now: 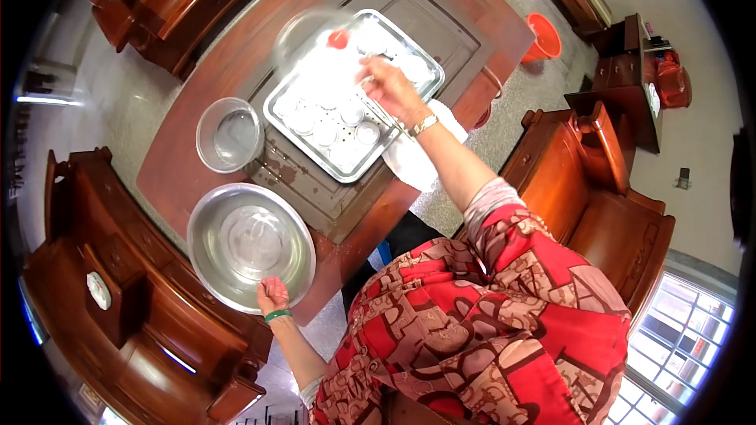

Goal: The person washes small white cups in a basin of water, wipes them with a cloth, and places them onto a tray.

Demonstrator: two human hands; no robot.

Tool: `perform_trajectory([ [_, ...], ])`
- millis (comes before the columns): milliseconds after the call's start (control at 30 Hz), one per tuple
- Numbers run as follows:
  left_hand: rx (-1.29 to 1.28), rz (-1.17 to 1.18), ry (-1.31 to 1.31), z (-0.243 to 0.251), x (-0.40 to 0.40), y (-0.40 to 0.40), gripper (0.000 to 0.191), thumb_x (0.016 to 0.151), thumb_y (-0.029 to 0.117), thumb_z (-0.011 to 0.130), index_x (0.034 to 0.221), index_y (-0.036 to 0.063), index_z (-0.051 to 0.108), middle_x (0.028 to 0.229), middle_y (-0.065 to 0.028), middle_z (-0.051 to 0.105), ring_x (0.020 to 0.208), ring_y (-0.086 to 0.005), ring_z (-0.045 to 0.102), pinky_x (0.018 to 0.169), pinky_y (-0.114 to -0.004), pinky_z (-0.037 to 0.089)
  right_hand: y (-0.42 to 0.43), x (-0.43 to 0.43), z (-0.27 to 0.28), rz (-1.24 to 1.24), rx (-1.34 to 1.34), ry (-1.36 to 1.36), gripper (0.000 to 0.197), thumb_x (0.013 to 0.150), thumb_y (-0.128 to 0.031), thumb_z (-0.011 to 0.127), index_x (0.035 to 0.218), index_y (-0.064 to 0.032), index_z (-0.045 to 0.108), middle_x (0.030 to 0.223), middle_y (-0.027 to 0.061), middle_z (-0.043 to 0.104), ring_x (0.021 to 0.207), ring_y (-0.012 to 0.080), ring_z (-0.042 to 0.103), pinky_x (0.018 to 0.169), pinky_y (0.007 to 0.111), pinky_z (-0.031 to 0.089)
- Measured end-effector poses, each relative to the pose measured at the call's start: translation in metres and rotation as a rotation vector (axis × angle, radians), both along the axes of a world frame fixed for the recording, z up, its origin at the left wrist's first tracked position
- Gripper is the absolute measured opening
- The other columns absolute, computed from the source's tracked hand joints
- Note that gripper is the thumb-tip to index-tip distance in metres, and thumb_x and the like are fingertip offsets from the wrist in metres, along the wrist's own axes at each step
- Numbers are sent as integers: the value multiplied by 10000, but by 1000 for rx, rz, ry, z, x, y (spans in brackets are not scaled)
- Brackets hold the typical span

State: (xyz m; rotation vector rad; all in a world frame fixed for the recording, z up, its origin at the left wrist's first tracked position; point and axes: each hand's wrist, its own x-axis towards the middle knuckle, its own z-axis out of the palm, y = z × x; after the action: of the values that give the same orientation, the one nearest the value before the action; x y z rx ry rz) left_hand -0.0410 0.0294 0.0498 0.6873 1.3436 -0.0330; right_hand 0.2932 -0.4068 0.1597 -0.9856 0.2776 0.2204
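My right hand [390,87], blurred, is over a bright metal tray [353,178]. In it is a slim metal tool [378,107], which looks like tongs and runs back towards the wrist. Several small white round cups [367,133] stand on the perforated tray surface. An orange-red item [338,39] shows near the tray's far left side, partly washed out by glare. Beside it is a blurred, clear round item [295,41]. At the near rim of a steel basin [198,248] is my left hand [273,293], palm up with curled fingers; whether it grips the rim is unclear.
A clear plastic tub [204,144] stands on the wooden table [171,171], left of the tray. White cloth or paper [413,165] lies by the tray's right edge. Water drops wet the tabletop. Wooden benches [567,200] and an orange bucket [540,38] stand around.
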Motion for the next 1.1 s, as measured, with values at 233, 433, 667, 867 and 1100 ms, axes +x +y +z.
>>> perform_trajectory([
  [233,7,-10,83,-3,-2,-23,182,824,301,541,848,121,553,867,-72,605,770,-218,582,647,-346,503,-90,109,-42,-342,10,177,181,907,-130,387,975,-4,496,765,134,559,548,159,483,471,275,431],
  [433,5,-75,114,2,-6,-35,181,826,322,541,854,144,559,795,-37,602,706,-194,572,595,-324,480,-101,168,-82,-569,-5,342,160,879,-94,396,926,44,462,691,173,536,525,218,528,436,292,448],
  [667,32,-78,148,11,-7,-40,234,839,346,519,922,133,570,826,-47,601,713,-204,570,615,-336,480,-105,184,-109,-550,-18,419,162,836,-3,354,918,111,434,771,236,554,524,247,551,416,294,473],
  [867,47,-69,166,13,3,-41,235,841,354,519,910,135,570,851,-50,598,733,-204,567,628,-341,478,-100,184,-92,-461,-219,468,237,792,-10,368,966,139,430,772,285,555,575,313,604,448,351,527],
  [1100,-2,-85,32,7,-2,-31,218,835,333,534,856,121,579,794,-39,598,710,-180,562,637,-306,474,-99,174,-67,-314,-440,523,226,837,-42,374,1004,77,468,774,233,571,571,287,599,511,373,549],
])
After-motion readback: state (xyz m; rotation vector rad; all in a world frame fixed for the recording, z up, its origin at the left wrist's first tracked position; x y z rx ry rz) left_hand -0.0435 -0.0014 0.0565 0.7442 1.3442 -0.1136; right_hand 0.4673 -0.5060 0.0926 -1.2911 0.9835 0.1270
